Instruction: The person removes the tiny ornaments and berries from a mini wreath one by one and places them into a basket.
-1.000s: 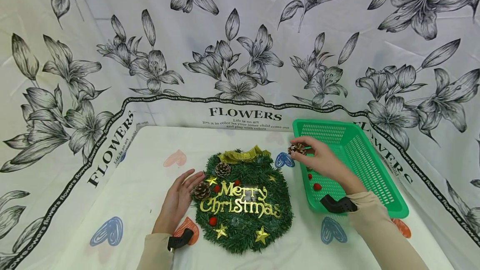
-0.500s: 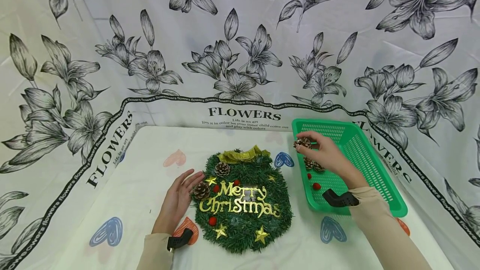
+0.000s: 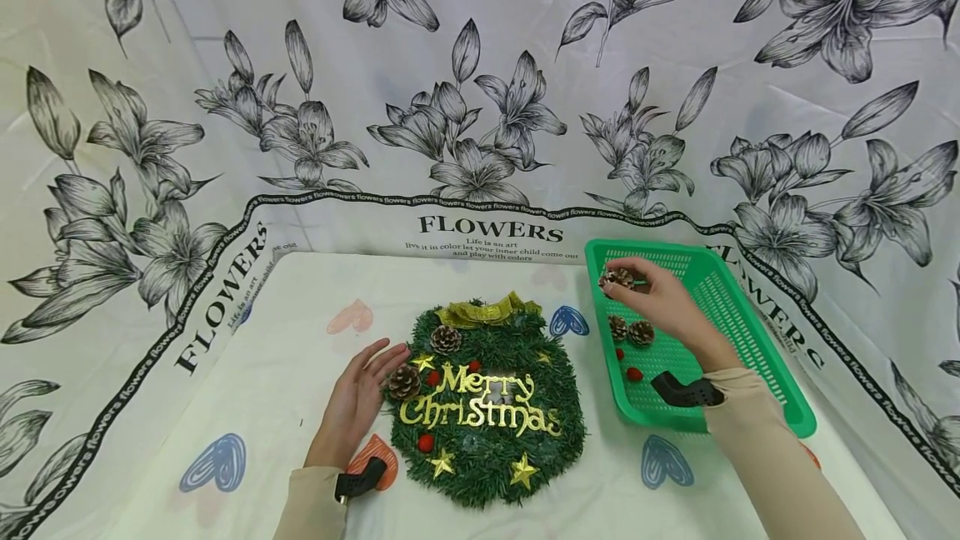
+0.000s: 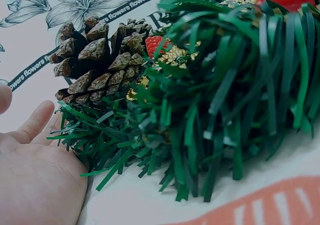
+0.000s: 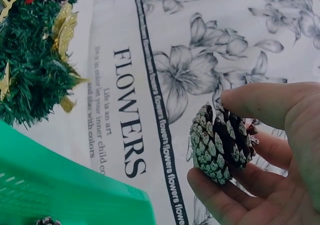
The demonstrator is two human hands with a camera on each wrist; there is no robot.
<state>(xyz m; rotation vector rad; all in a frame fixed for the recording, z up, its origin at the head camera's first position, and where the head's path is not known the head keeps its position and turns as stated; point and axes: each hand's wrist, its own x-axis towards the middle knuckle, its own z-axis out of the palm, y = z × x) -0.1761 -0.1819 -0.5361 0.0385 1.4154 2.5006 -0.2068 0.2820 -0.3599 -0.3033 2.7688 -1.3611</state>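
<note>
Right hand, head view: My right hand (image 3: 667, 307) pinches a cone (image 3: 618, 278) between thumb and fingers at the far left corner of the basket (image 3: 738, 332).
Basket, head view: Two loose cones (image 3: 641, 332) sit side by side along its left side, with two red balls (image 3: 634, 374) on the mesh nearer me.
Left hand, head view: My left hand (image 3: 352, 402), fingers extended and gripping nothing, rests at the left edge of the wreath (image 3: 487, 482), well apart from my right.
Wreath, head view: It lies on the white worktop (image 3: 262, 373), left of the basket, bearing gold "Merry Christmas" lettering (image 3: 474, 415), stars (image 3: 442, 463), a bow (image 3: 491, 312), red balls and two fixed cones (image 3: 446, 340).
Backdrop, head view: A flower-printed cloth (image 3: 465, 107) rises behind the worktop.
Tinsel, left wrist view: My palm and fingers lie beside the green strands (image 4: 225, 100), just below a fixed cone.
Cone, right wrist view: Thumb on one side, fingers on the other, I hold it clear of the green basket wall; the wreath shows at upper left.
</note>
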